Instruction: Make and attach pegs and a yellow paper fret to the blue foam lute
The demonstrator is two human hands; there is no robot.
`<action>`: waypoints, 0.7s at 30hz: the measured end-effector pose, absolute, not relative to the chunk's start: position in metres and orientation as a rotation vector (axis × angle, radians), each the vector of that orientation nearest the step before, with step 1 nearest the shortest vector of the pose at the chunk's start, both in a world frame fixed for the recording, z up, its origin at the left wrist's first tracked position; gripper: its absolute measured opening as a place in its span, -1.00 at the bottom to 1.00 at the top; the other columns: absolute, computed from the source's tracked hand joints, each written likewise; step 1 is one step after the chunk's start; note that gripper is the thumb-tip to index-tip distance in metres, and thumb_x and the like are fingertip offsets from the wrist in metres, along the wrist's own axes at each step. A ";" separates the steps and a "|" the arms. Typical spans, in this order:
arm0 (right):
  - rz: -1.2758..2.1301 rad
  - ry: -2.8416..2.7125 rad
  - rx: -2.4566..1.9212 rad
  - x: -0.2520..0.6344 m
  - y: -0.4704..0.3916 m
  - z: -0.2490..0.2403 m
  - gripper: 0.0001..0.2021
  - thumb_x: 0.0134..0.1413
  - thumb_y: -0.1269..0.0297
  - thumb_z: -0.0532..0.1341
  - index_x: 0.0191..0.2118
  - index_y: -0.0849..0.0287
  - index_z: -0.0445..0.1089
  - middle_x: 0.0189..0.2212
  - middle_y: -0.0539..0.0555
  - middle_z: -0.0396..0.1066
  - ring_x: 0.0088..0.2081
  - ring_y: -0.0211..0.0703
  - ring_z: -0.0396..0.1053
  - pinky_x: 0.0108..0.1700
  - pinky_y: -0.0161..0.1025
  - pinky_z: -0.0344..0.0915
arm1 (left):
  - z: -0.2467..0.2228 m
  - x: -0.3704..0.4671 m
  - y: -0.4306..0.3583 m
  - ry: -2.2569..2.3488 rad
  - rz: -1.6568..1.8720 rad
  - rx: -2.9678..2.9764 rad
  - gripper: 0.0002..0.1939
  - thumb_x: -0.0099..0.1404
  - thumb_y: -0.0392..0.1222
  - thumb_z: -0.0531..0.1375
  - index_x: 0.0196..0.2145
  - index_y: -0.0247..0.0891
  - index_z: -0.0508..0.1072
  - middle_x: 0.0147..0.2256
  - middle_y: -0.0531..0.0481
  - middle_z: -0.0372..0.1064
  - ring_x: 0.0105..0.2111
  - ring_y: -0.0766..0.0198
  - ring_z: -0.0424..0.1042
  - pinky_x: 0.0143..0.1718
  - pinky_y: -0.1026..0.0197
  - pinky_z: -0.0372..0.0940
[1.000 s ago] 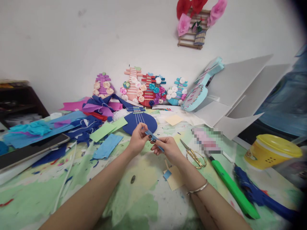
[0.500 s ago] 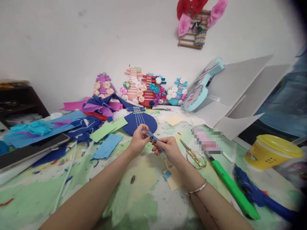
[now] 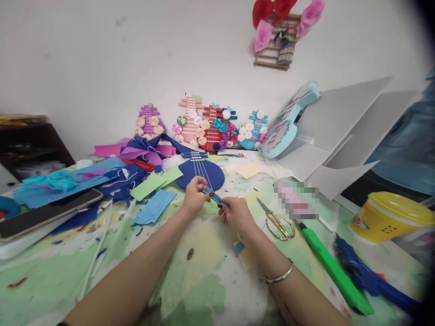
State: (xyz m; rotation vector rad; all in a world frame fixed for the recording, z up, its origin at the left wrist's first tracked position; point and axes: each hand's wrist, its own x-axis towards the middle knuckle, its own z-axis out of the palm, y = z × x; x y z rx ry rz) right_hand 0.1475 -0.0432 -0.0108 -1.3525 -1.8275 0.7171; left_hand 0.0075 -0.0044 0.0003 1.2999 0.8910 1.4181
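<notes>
A small blue strip [image 3: 211, 195] is pinched at both ends, left hand [image 3: 193, 198] and right hand [image 3: 235, 213], fingers closed, raised above the worktop [image 3: 190, 290] for control.

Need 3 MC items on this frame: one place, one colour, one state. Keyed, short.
1. Where do the gold scissors lie?
A. On the table, just beside the right hand, on its right
B. On the dark blue guitar cutout
C. Inside the yellow tub

2. What colour is the strip held between the hands?
A. Red
B. Blue
C. Yellow

3. How does the left hand stand?
A. Flat on the table
B. Holding the scissors
C. Fingers pinched on the strip's far end

Key:
1 A, the scissors lie flat between the right hand and the green knife.
2 B, the strip shows blue.
3 C, both hands pinch the strip above the table.
</notes>
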 end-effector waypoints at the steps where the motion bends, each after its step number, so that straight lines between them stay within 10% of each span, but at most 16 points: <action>1: 0.587 -1.912 -1.388 0.145 -0.044 -0.009 -0.74 0.01 0.47 0.06 -0.63 0.18 0.31 -0.75 -0.01 0.34 -0.70 -0.30 0.27 -0.54 -0.37 0.18 | 0.000 0.008 -0.004 0.916 1.434 1.262 -0.62 -0.23 -0.43 0.22 -0.44 -0.24 0.14 -0.71 0.24 0.22 -0.72 0.43 0.21 -0.66 0.36 0.12; 8: 0.108 -2.218 -1.530 0.135 -0.051 -0.001 -0.81 0.09 0.46 0.02 -0.39 0.26 0.37 -0.49 0.18 0.46 -0.44 -0.11 0.38 -0.37 -0.28 0.16 | -0.002 0.006 -0.002 0.992 1.490 1.148 -0.63 -0.25 -0.46 0.21 -0.47 -0.24 0.15 -0.71 0.26 0.19 -0.73 0.45 0.18 -0.67 0.38 0.06; 21: 0.884 -1.454 -1.257 0.143 -0.041 -0.018 -0.79 -0.04 0.25 0.05 -0.46 0.25 0.37 -0.72 -0.04 0.30 -0.74 -0.38 0.12 -0.65 -0.40 0.08 | -0.002 0.015 -0.011 0.783 1.314 1.193 -0.68 -0.22 -0.21 0.39 -0.47 -0.40 0.46 -0.53 -0.07 0.44 -0.49 0.27 0.38 -0.39 0.22 0.22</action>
